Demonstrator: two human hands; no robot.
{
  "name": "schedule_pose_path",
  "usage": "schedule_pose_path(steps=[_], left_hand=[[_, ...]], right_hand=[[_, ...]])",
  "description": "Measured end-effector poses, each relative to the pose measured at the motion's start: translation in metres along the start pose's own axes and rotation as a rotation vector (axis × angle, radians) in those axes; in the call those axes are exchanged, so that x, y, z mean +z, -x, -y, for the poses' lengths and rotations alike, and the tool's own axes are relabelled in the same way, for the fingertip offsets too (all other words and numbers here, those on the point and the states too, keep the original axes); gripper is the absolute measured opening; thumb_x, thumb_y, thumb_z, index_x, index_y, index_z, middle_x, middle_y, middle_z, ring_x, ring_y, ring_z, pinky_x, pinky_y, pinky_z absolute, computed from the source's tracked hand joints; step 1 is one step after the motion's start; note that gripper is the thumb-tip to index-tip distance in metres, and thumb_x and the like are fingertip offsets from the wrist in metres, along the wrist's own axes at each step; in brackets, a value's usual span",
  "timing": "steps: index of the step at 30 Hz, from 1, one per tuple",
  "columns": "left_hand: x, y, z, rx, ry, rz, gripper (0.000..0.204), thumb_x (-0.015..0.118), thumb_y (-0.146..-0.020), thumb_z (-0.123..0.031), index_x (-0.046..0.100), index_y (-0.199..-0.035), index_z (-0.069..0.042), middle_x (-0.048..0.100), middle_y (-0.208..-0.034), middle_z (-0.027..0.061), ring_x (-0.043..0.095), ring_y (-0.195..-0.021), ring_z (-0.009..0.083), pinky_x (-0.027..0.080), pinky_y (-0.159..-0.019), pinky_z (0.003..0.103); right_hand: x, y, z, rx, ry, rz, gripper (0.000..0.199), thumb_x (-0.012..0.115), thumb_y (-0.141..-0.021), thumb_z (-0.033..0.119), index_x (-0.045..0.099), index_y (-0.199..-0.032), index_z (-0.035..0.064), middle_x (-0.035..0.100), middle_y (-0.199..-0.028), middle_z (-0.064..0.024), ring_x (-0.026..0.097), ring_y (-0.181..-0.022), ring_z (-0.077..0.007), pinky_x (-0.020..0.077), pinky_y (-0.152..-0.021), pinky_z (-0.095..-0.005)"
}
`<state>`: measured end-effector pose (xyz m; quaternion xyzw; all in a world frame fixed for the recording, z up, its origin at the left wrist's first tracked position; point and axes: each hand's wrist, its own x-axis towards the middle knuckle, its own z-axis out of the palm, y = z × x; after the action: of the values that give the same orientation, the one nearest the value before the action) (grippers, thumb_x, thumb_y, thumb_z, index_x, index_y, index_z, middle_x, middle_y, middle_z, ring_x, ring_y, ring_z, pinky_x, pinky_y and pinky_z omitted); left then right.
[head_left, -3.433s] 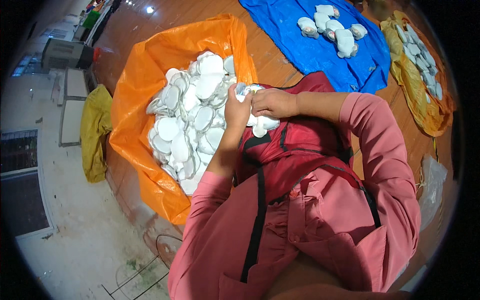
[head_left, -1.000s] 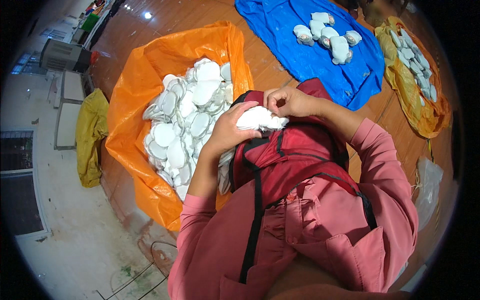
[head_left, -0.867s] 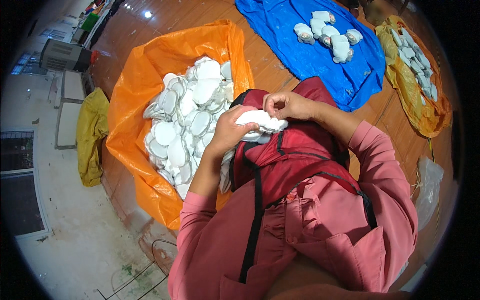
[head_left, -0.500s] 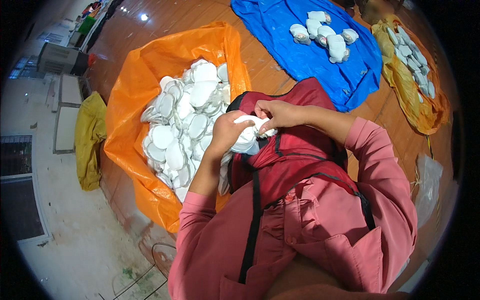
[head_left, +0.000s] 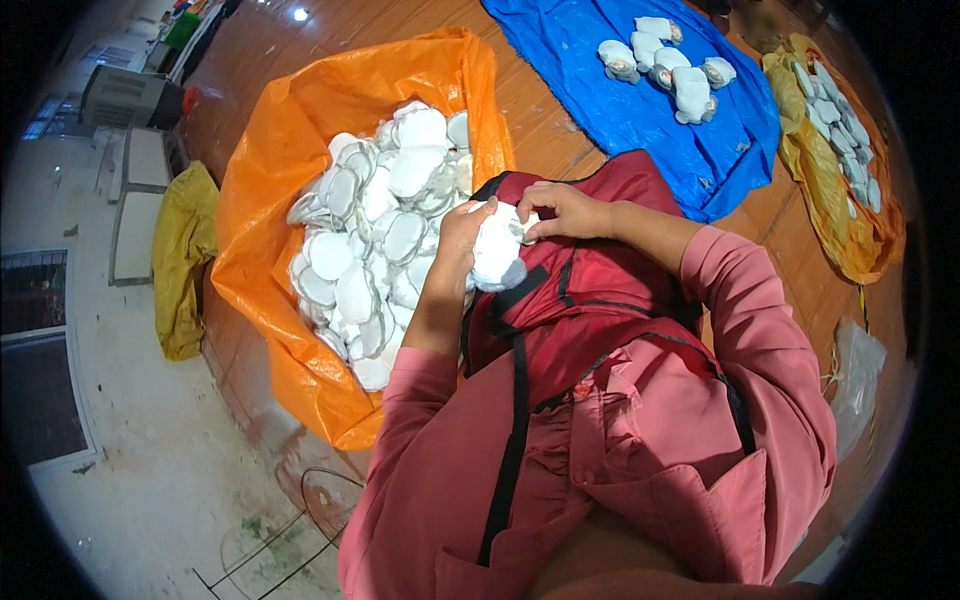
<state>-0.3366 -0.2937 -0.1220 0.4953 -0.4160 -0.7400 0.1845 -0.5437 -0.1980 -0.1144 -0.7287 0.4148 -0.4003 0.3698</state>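
Observation:
Both my hands hold one white padded piece (head_left: 497,250) over my lap, above a dark red apron (head_left: 590,300). My left hand (head_left: 458,235) grips its left side and my right hand (head_left: 555,208) pinches its upper right edge. Just to my left an orange plastic sack (head_left: 270,170) lies open, filled with a heap of several white oval pieces (head_left: 380,230).
A blue tarp (head_left: 620,110) ahead carries several white pieces (head_left: 665,65). At the far right an orange-yellow bag (head_left: 850,190) holds more. A yellow bag (head_left: 185,260) lies left of the sack on a pale floor. A clear plastic bag (head_left: 855,375) sits at my right.
My hands have kept working the white piece, turning it and shifting it slightly left toward the orange sack. The view has tilted a little.

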Motion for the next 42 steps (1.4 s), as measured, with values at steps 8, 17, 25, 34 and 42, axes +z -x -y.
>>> schedule_pose_path(steps=[8,17,25,34,42], left_hand=[[-0.005,0.000,-0.001,-0.046,0.148,0.117,0.037,0.069,-0.091,-0.030,0.060,-0.108,0.002,0.069,-0.091,0.0098,0.068,-0.075,0.0193,0.054,-0.066,0.030],[0.023,0.038,0.024,0.259,-0.016,0.092,0.054,0.074,-0.088,-0.020,0.049,-0.128,0.005,0.063,-0.114,0.0114,0.062,-0.100,0.0200,0.052,-0.086,0.032],[0.027,0.059,0.023,0.226,0.322,0.070,0.045,0.070,-0.088,-0.006,0.049,-0.127,0.001,0.062,-0.118,0.0125,0.062,-0.105,0.0234,0.053,-0.089,0.036],[0.026,0.072,0.018,0.034,0.369,0.217,0.042,0.061,-0.091,0.001,0.048,-0.131,0.001,0.064,-0.117,0.0135,0.066,-0.102,0.0252,0.054,-0.088,0.038],[0.027,0.084,0.014,-0.036,0.069,0.304,0.045,0.066,-0.089,-0.004,0.051,-0.132,0.002,0.064,-0.117,0.0128,0.065,-0.101,0.0225,0.053,-0.085,0.035]], right_hand=[[0.021,0.001,-0.017,0.277,-0.228,-0.217,0.028,0.077,-0.076,0.004,0.055,-0.093,0.0039,0.052,-0.082,-0.0002,0.051,-0.077,-0.0094,0.0452,-0.067,-0.0263],[0.058,-0.019,-0.039,0.400,-0.298,-0.987,0.017,0.049,-0.076,-0.009,0.052,-0.085,0.0042,0.045,-0.073,0.0016,0.044,-0.065,-0.0095,0.0382,-0.058,-0.0252],[0.052,0.005,-0.020,0.455,-0.820,-0.718,0.014,0.059,-0.088,0.002,0.055,-0.100,0.0068,0.056,-0.089,-0.0001,0.054,-0.082,-0.0095,0.0454,-0.075,-0.0253],[0.033,0.041,0.009,0.373,-1.267,-0.355,0.036,0.066,-0.089,0.005,0.053,-0.123,0.0038,0.063,-0.115,-0.0080,0.062,-0.104,-0.0176,0.0500,-0.091,-0.0311],[0.042,0.040,0.017,0.348,-0.987,-0.348,0.027,0.065,-0.085,0.000,0.055,-0.110,0.0047,0.063,-0.099,-0.0024,0.061,-0.088,-0.0097,0.0510,-0.076,-0.0246]])
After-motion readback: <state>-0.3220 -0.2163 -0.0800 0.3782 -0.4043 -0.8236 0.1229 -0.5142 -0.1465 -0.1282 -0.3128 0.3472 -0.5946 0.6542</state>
